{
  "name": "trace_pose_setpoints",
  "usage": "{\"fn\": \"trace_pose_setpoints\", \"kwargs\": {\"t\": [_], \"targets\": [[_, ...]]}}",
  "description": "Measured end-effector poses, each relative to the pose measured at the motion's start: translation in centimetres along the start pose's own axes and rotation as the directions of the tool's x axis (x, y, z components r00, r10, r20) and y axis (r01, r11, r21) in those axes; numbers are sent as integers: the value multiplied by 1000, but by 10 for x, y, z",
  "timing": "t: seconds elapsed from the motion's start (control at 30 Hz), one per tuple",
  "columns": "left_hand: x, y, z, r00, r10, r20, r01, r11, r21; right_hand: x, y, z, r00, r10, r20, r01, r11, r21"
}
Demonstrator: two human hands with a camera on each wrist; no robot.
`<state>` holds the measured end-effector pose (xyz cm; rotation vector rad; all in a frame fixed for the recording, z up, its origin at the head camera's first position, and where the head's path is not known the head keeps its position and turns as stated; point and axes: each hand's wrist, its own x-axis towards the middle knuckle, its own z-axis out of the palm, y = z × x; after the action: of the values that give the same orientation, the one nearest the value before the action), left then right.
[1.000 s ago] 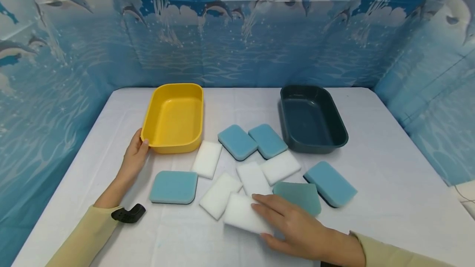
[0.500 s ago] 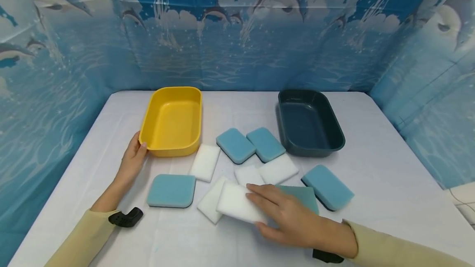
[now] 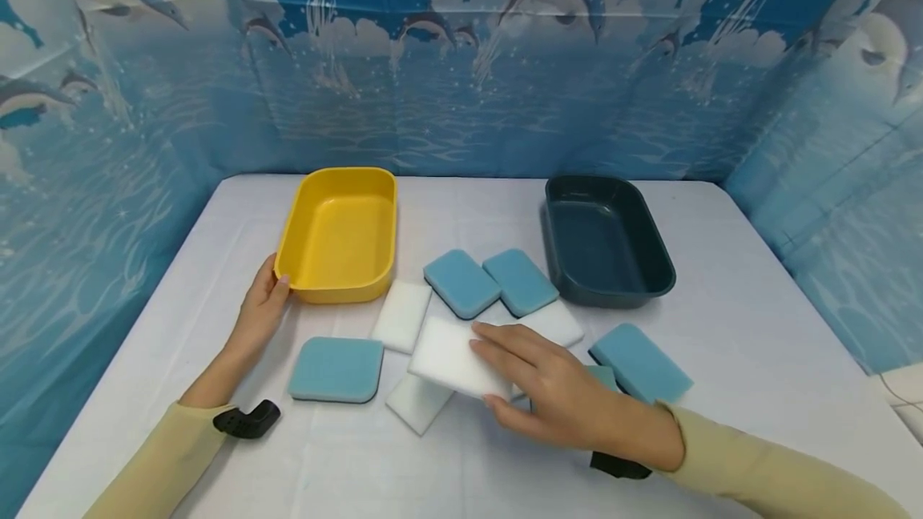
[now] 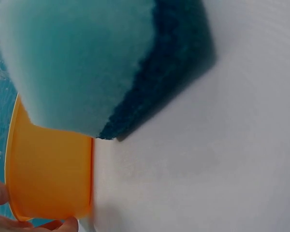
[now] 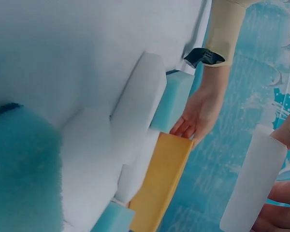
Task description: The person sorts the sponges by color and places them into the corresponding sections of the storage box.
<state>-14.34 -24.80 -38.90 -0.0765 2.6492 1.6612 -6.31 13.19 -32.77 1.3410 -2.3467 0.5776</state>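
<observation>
My right hand (image 3: 555, 383) pinches a white sponge (image 3: 449, 359) at its right end, raised over the middle of the group. In the right wrist view, the same white sponge (image 5: 253, 179) stands between thumb and fingers. At the left, my left hand (image 3: 258, 311) grips the near-left corner of a yellow tray (image 3: 337, 235), its thumb at the rim. Beneath the lifted sponge lies another white sponge (image 3: 420, 403), partly covered. More white sponges (image 3: 402, 315) and several blue sponges with dark undersides, such as one blue sponge (image 3: 336, 369), lie around it.
A dark teal tray (image 3: 609, 239) stands at the back right. Two blue sponges lie between the trays, and another blue sponge (image 3: 640, 360) lies right of my right hand. Behind the white-covered table (image 3: 238, 471) hangs a dolphin-print curtain (image 3: 461, 102).
My right hand has lifted the white sponge and carried it away from me and slightly left. My left hand stays on the yellow tray.
</observation>
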Motion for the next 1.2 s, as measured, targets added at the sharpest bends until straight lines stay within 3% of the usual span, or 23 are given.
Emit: {"fn": "trace_pose_setpoints", "kwargs": {"t": [0.2,0.47,1.2], "targets": [[1,-1,0,1000,-14,7,14,1000,-10,7,2,-1,1000,16,16,-16,1000,-14],[1,1,0,1000,-26,1,26,1000,-7,18,14,-1,998,-35,-47,34,999,-30],[0,1,2,1000,-29,-11,29,999,-19,43,32,3,997,-69,-26,67,996,-54]]}}
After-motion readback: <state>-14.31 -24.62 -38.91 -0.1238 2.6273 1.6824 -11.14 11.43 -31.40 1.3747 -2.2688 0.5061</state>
